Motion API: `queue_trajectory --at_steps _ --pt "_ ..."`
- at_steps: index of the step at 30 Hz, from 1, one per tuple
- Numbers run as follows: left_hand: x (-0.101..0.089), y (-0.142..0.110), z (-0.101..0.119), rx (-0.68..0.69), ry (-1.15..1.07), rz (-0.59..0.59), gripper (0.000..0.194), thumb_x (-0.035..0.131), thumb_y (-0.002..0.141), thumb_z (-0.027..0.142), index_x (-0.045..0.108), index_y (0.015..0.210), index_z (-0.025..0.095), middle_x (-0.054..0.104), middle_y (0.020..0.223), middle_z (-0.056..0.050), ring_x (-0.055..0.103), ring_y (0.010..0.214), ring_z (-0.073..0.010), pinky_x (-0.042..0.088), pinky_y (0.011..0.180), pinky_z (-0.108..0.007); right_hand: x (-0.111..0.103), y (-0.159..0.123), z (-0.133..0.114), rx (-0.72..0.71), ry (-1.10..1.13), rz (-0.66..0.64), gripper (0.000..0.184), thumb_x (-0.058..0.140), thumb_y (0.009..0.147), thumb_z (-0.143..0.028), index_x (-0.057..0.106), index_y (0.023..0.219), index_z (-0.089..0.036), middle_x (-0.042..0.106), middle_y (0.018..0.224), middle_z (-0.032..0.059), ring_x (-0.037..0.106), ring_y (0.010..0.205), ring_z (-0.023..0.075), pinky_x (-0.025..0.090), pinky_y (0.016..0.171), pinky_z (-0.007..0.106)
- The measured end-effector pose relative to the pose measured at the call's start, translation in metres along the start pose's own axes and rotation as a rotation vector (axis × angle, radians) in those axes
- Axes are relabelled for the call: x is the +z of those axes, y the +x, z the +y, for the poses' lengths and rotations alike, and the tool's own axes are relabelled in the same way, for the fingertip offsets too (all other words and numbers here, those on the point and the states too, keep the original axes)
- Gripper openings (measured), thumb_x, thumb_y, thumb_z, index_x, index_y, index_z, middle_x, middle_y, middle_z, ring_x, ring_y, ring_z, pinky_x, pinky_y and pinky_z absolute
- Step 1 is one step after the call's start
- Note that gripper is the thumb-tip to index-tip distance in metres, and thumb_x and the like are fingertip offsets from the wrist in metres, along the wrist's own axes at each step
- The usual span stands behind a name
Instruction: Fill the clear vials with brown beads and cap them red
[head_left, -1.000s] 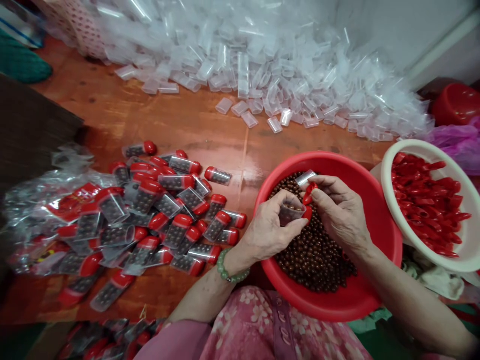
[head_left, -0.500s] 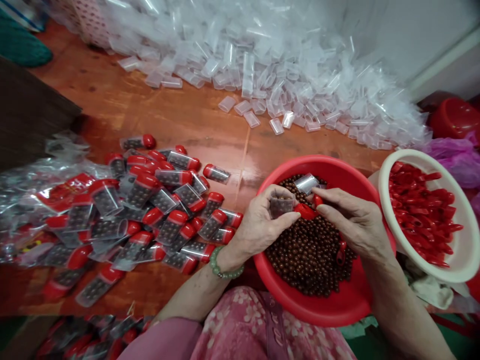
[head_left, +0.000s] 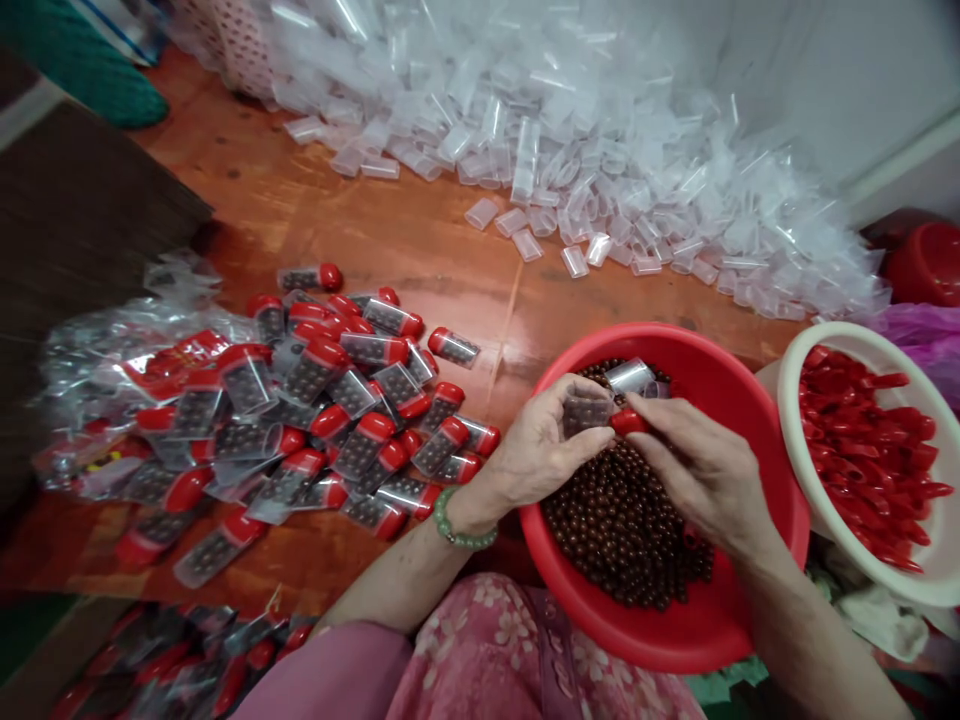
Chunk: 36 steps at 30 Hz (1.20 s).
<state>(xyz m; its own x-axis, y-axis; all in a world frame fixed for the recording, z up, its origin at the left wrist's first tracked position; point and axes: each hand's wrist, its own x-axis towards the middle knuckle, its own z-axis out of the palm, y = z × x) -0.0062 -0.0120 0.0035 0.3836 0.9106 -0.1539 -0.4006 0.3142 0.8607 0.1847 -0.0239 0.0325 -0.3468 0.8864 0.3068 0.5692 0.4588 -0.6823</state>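
Note:
My left hand (head_left: 541, 448) is closed round a small clear tube (head_left: 586, 411) filled with brown beads, held sideways over the red basin (head_left: 772, 470). My right hand (head_left: 694, 470) pinches a red cap (head_left: 628, 421) that sits against the tube's open end. Both hands hover above the brown beads (head_left: 622, 520) in the basin. An empty clear tube (head_left: 631, 376) lies on the beads just beyond my fingers.
A heap of filled, red-capped tubes (head_left: 352, 410) lies on the orange floor to the left, partly on plastic bags (head_left: 120, 370). Empty clear tubes (head_left: 585, 150) are piled along the back. A white bowl (head_left: 795, 440) of red caps (head_left: 870, 440) stands at the right.
The right hand has brought the red cap down onto the tube's open end. The left hand has turned the tube more level. The view has shifted slightly left.

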Motion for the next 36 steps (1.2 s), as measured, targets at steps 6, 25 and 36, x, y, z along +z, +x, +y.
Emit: queue_trajectory --at_steps 6,25,36 --pt "-0.008 0.0 -0.001 -0.113 -0.223 -0.197 0.042 0.077 0.074 0.01 0.059 0.111 0.017 0.073 0.109 -0.009 0.073 0.101 -0.019 0.055 0.094 -0.034 -0.004 0.03 -0.007 0.302 0.292 0.15 0.03 0.073 0.089 -0.028 0.074 0.12 -0.029 0.078 0.115 0.001 0.075 0.101 0.0193 0.06 0.098 0.039" --pt "-0.011 0.004 -0.007 -0.077 -0.163 -0.294 0.027 0.077 0.085 0.03 0.066 0.104 0.015 0.071 0.095 -0.006 0.068 0.084 -0.013 0.056 0.085 -0.028 0.001 0.034 -0.006 0.029 0.043 -0.003 0.025 0.064 0.094 -0.025 0.074 0.117 -0.026 0.078 0.104 0.0044 0.073 0.096 0.0197 0.059 0.089 0.036" --pt "-0.006 0.005 -0.011 -0.043 -0.297 -0.229 0.026 0.079 0.082 0.031 0.067 0.1 0.016 0.07 0.093 -0.004 0.065 0.087 -0.0136 0.051 0.09 -0.028 0.021 0.017 0.004 -0.288 -0.459 -0.094 0.079 0.065 0.087 -0.032 0.029 0.154 -0.01 0.06 0.129 0.0245 0.06 0.118 0.0372 0.054 0.095 0.058"
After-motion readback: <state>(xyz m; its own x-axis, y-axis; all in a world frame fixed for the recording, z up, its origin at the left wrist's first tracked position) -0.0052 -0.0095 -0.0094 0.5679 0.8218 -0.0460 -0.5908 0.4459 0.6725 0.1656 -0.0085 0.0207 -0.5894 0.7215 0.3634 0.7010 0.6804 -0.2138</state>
